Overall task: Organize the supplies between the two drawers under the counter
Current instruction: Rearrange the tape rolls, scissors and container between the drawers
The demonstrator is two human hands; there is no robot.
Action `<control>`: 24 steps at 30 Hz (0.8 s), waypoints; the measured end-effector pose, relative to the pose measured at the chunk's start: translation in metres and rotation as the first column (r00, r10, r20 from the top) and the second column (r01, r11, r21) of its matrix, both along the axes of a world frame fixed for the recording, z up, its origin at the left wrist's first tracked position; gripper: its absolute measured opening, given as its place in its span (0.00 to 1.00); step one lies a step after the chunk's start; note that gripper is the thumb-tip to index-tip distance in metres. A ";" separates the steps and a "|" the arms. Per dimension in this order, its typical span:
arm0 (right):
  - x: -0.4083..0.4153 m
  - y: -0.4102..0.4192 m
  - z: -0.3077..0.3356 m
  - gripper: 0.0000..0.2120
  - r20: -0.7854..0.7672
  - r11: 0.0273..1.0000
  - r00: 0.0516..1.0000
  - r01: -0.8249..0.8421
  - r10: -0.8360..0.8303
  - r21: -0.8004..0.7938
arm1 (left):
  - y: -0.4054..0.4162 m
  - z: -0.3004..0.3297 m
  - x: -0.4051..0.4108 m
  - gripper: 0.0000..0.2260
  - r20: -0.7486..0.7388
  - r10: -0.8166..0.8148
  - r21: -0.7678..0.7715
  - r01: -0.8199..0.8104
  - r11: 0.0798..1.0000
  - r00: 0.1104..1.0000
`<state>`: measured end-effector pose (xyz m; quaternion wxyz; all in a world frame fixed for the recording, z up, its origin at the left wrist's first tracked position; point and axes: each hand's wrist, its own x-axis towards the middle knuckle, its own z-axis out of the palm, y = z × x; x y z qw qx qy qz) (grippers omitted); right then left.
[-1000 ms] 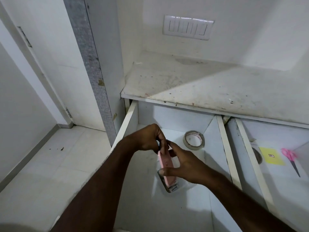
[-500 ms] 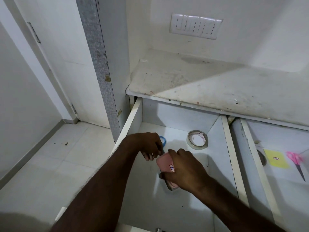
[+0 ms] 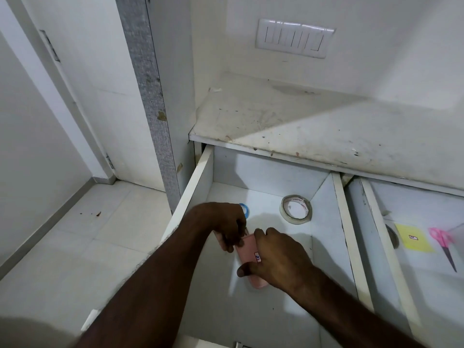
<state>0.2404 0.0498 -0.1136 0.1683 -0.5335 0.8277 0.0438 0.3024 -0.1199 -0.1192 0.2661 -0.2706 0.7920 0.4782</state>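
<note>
Two drawers stand pulled out under a stained white counter [image 3: 313,126]. Over the left drawer [image 3: 190,187] both hands meet on a pink case [image 3: 247,254] with a small label, which lies low in the middle of that drawer. The right hand [image 3: 276,257] wraps around the near part of the case, thumb on its left side and fingers curled over the top. The left hand [image 3: 223,222] pinches the far end, fingers curled tight on it. Just behind the left hand a blue ring [image 3: 244,209] peeks out, mostly hidden. A roll of clear tape [image 3: 296,209] lies flat near the far right corner of the same drawer. In the right drawer [image 3: 381,247] a yellow sticky pad [image 3: 414,238] lies beside pink-handled scissors [image 3: 443,246], blades pointing near
</note>
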 end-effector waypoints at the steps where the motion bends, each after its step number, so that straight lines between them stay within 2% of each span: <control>1: -0.001 0.001 0.002 0.43 0.007 1.000 1.000 -0.011 0.011 -0.006 | 0.000 0.000 0.000 0.05 -0.002 -0.005 -0.008 0.005 1.000 1.000; 5: -0.018 0.005 0.012 0.47 0.154 0.989 0.977 -0.147 0.147 -0.013 | 0.001 0.000 0.002 0.04 -0.031 -0.005 -0.033 0.004 0.999 1.000; 8: -0.029 0.009 0.023 0.49 0.245 0.975 0.946 -0.223 0.211 0.022 | 0.000 0.003 0.003 0.03 -0.097 0.007 -0.125 -0.019 0.992 0.995; 10: -0.032 0.009 0.022 0.46 0.248 0.971 0.942 -0.238 0.224 0.028 | 0.002 0.007 0.003 0.09 -0.142 -0.064 -0.305 0.018 0.952 0.988; 12: -0.033 0.008 0.018 0.46 0.261 0.972 0.941 -0.232 0.217 0.029 | 0.008 0.012 0.003 0.19 -0.107 -0.225 -0.546 0.132 0.828 0.968; 13: -0.035 0.007 0.015 0.45 0.268 0.974 0.940 -0.226 0.211 0.024 | 0.013 0.014 0.005 0.23 -0.058 -0.283 -0.607 0.191 0.771 0.957; 16: -0.040 0.005 0.006 0.44 0.269 0.975 0.938 -0.218 0.218 -0.029 | 0.035 0.004 0.017 0.34 0.069 -0.364 -0.616 0.327 0.717 0.929; 19: -0.042 0.004 -0.001 0.45 0.281 0.972 0.931 -0.232 0.233 -0.036 | 0.053 -0.010 0.033 0.47 0.083 -0.356 -0.675 0.315 0.667 0.931; 21: -0.042 0.005 -0.002 0.45 0.274 0.968 0.929 -0.249 0.247 -0.027 | 0.056 -0.013 0.037 0.49 0.055 -0.361 -0.720 0.287 0.632 0.931; 24: -0.043 0.005 -0.003 0.45 0.215 0.963 0.940 -0.269 0.264 -0.006 | 0.060 -0.014 0.037 0.49 0.063 -0.345 -0.717 0.283 0.637 0.937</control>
